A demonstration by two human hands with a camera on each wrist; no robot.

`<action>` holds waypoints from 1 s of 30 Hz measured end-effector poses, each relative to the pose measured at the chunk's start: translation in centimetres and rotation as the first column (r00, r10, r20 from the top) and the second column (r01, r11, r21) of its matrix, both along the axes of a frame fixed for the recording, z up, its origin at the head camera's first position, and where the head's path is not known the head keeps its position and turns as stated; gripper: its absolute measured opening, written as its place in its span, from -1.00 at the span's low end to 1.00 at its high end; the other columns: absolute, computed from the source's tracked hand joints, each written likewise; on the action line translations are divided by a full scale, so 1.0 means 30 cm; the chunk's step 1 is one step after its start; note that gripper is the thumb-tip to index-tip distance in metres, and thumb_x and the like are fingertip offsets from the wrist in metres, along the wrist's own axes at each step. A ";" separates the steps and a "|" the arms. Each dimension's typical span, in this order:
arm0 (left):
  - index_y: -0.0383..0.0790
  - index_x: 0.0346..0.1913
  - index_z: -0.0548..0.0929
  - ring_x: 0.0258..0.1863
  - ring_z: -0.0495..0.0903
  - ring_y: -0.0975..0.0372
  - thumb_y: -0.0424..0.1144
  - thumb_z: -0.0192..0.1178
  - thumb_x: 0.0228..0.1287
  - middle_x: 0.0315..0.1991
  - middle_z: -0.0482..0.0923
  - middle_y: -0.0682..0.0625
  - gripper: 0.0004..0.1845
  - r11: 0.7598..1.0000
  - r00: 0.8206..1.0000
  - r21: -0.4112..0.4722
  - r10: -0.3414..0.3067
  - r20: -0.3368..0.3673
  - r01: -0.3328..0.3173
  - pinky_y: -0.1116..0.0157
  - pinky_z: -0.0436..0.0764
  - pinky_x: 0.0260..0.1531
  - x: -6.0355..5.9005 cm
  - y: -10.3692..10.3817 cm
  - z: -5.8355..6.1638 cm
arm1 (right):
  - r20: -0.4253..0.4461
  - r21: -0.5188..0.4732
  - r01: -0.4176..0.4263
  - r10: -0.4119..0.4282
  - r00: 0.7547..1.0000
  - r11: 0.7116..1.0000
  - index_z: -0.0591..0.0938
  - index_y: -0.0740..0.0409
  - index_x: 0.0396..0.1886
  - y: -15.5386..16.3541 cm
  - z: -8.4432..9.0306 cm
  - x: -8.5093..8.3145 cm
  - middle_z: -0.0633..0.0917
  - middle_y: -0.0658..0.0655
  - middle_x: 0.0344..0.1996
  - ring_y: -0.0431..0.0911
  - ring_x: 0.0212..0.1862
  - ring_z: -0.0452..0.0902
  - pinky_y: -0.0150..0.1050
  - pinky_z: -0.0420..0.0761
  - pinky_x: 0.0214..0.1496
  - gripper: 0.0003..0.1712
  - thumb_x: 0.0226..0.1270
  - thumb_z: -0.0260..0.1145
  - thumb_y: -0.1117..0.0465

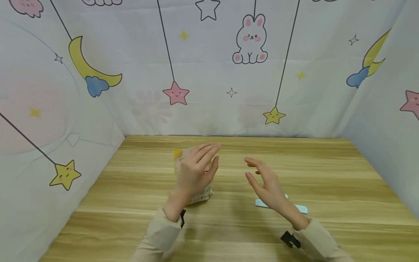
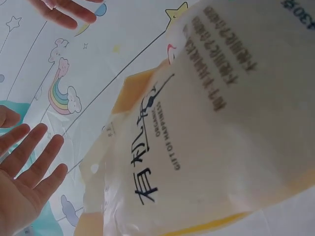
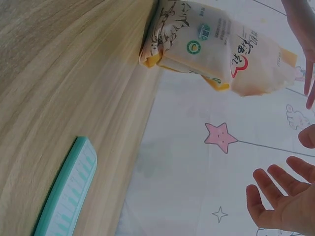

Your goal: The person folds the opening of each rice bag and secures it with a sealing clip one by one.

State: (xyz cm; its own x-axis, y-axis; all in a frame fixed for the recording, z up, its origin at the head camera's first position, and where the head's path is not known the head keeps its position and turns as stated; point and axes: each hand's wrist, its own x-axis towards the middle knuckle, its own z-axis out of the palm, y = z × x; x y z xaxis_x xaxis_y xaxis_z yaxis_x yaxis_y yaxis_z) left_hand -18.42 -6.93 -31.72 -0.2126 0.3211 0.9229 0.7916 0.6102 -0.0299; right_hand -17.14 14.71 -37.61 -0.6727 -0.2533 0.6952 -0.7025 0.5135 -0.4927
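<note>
Head view, crinkled cream pouch [image 1: 193, 174], woodgrain table [image 1: 327, 174], flat teal strip [image 1: 302, 208]

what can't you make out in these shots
- Bag: in the head view the left hand covers most of it, so whether the hand touches it is unclear.
- Bag's top edge: cut off by the frame in the left wrist view.
- Small print on the bag: too small and blurred in the right wrist view.
- Teal strip: its middle is hidden by the right hand; its markings are unreadable in the right wrist view.
</note>
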 end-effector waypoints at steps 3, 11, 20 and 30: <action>-0.32 -0.12 0.62 -0.20 0.61 0.12 -0.40 0.14 0.04 -0.24 0.66 -0.10 -0.72 1.000 1.000 0.003 0.014 0.004 -0.014 0.18 0.55 -0.11 -0.004 -0.008 0.010 | 0.007 -0.014 0.000 0.001 1.000 1.000 0.44 0.14 0.12 -0.008 0.001 -0.004 0.58 0.10 -0.02 -0.04 -0.07 0.52 -0.15 0.53 -0.21 -0.47 0.09 0.21 0.49; -0.30 -0.13 0.62 -0.22 0.60 0.13 -0.42 0.13 0.05 -0.25 0.66 -0.09 -0.73 1.000 0.997 0.016 0.016 0.076 -0.018 0.14 0.54 -0.10 -0.001 -0.036 0.030 | 0.042 -0.064 -0.020 0.023 0.999 0.998 0.45 0.11 0.09 -0.023 0.005 -0.012 0.60 0.11 -0.05 -0.07 -0.14 0.54 -0.17 0.53 -0.22 -0.53 0.17 0.15 0.47; -0.32 -0.15 0.62 -0.22 0.59 0.11 -0.43 0.15 0.04 -0.26 0.65 -0.11 -0.74 0.999 0.994 0.028 0.023 0.111 -0.026 0.12 0.52 -0.09 -0.003 -0.051 0.055 | 0.092 -0.091 -0.001 0.010 0.996 0.996 0.49 0.32 -0.01 -0.056 0.061 0.011 0.65 0.23 -0.22 0.00 -0.23 0.55 -0.24 0.53 -0.27 -0.64 0.15 0.12 0.53; -0.32 -0.13 0.62 -0.18 0.57 0.11 -0.43 0.14 0.06 -0.23 0.64 -0.12 -0.74 0.997 0.985 0.032 0.058 0.162 -0.064 0.25 0.54 -0.13 -0.005 -0.080 0.072 | 0.201 -0.089 -0.013 0.031 0.979 0.996 0.50 0.10 0.02 -0.061 0.019 -0.049 0.65 0.07 -0.14 -0.12 -0.12 0.56 -0.24 0.54 -0.17 -0.70 0.31 0.07 0.29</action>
